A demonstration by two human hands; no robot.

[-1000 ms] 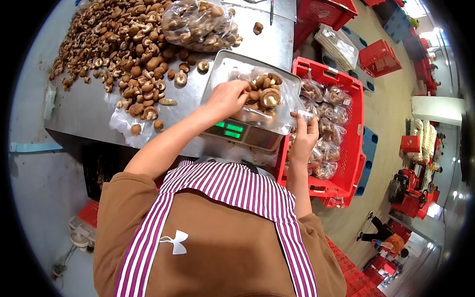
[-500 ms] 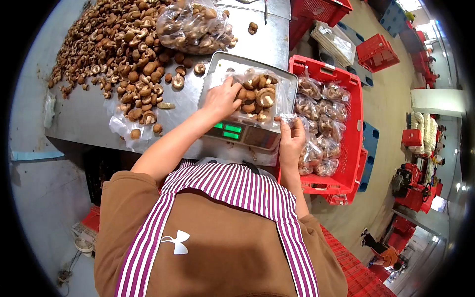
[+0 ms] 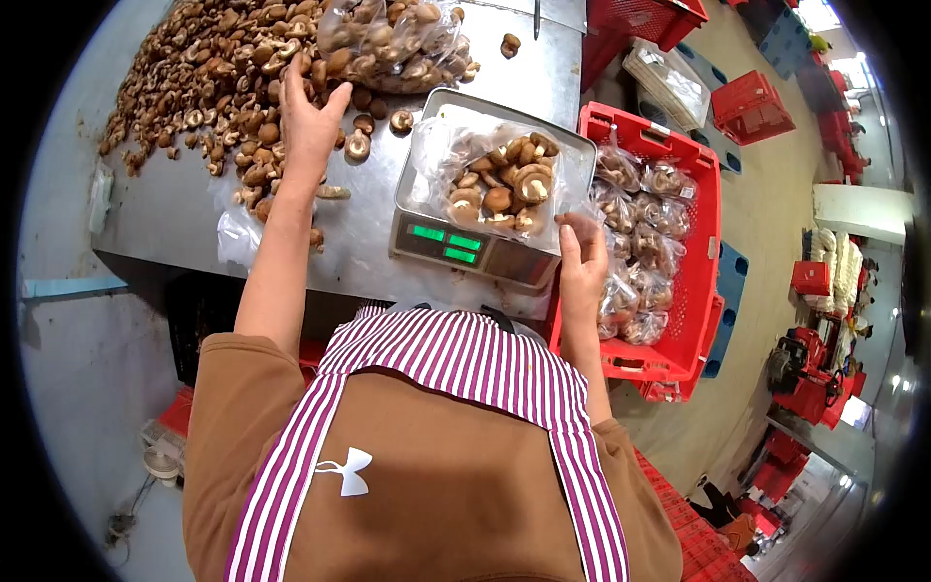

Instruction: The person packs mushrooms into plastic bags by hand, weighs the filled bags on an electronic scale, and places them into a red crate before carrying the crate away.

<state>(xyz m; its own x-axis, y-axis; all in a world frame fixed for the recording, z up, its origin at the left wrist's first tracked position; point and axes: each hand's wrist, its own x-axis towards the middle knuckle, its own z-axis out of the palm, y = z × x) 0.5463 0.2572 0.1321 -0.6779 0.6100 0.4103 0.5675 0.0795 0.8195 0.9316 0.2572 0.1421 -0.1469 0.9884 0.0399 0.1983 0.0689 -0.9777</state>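
Note:
My left hand (image 3: 312,121) is over the near edge of the large mushroom pile (image 3: 223,78), fingers apart, with nothing visible in it. A clear bag (image 3: 497,184) of brown mushrooms lies on the metal tray of a scale (image 3: 441,244) with green lit digits. At the tray's right corner, my right hand (image 3: 582,260) has its fingertips at the bag's edge; they look closed on the plastic. Left of the tray, a few loose mushrooms (image 3: 358,145) sit on the metal table (image 3: 364,209).
A large filled bag (image 3: 393,48) stands behind the scale. On the right, a red crate (image 3: 700,291) holds several bagged mushroom packs (image 3: 655,247). Further right are another red crate (image 3: 752,109) and a blue pallet (image 3: 727,296). A person (image 3: 734,532) is at the lower right.
My left hand has left the bag on the scale and moved left and up to the mushroom pile, its fingers now spread. My right hand remains beside the bag.

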